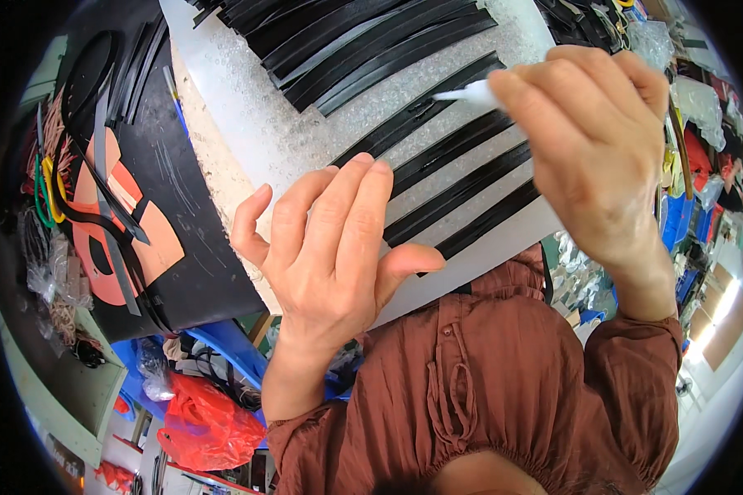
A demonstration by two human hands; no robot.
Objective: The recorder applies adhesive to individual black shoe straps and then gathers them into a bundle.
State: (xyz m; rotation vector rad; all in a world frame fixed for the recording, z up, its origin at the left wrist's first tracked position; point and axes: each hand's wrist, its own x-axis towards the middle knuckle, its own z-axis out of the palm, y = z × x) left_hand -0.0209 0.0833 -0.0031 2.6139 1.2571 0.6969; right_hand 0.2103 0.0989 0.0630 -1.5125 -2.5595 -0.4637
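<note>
My right hand (594,148) is closed around a white tool with a pointed nozzle (473,93); most of its body is hidden in the fingers. The nozzle tip meets a long black strip (376,132), where a dark, shiny wet-looking patch shows. Over the near ends of the strips lies my left hand (326,247), fingers stretched and thumb out, gripping nothing. Three more black strips, the nearest-placed one (491,219) included, lie side by side toward me on a pale, speckled sheet (305,153). Farther off, several black strips (363,54) sit packed close together.
Left of the sheet, a black work surface (198,247) carries pinkish-beige cut pieces (158,239), loose dark strips and a blue pen (178,111). Yellow scissor-like handles (55,190) stand at its left edge. Below hangs a red plastic bag (202,429), beside a blue bin (231,351).
</note>
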